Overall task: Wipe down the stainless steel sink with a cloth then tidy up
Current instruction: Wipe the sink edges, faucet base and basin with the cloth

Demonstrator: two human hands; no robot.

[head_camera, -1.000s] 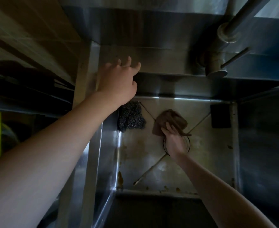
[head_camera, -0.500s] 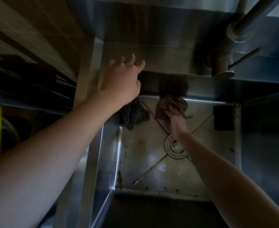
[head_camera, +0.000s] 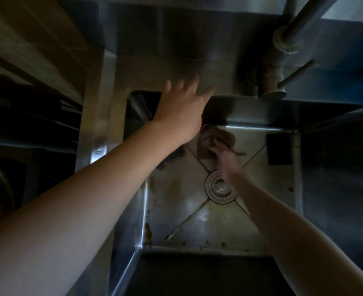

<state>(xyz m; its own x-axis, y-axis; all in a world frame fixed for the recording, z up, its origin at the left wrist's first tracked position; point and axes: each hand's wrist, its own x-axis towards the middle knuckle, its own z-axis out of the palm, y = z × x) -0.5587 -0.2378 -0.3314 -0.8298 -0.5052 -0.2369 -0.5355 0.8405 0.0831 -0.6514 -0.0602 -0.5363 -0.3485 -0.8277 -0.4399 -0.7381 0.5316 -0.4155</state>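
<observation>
L hand [head_camera: 182,110], upper centre of frame: fingers spread, holding nothing, over the back ledge of the sink [head_camera: 95,124]. Too blurred to tell if it touches the ledge.

R hand [head_camera: 223,155], centre-right, is down in the basin on the cloth [head_camera: 218,135]. Cloth sits bunched at the far edge of the basin floor, just above the drain [head_camera: 220,186] in frame. Blur hides whether your fingers curl round it or press flat, so can't tell.

Risks, as I judge them:
- Steel scourer [head_camera: 174,155] lies just left of the cloth, partly hidden under your L wrist. A wide stroke left could drag it along & scratch the steel.
- Dark block [head_camera: 280,149] at right, far corner, could get knocked the same way.
- Brown spots [head_camera: 148,231] along the lower-left basin edge look unwiped, easy to miss in this low light.
- A loose cloth corner could snag at the drain.
</observation>
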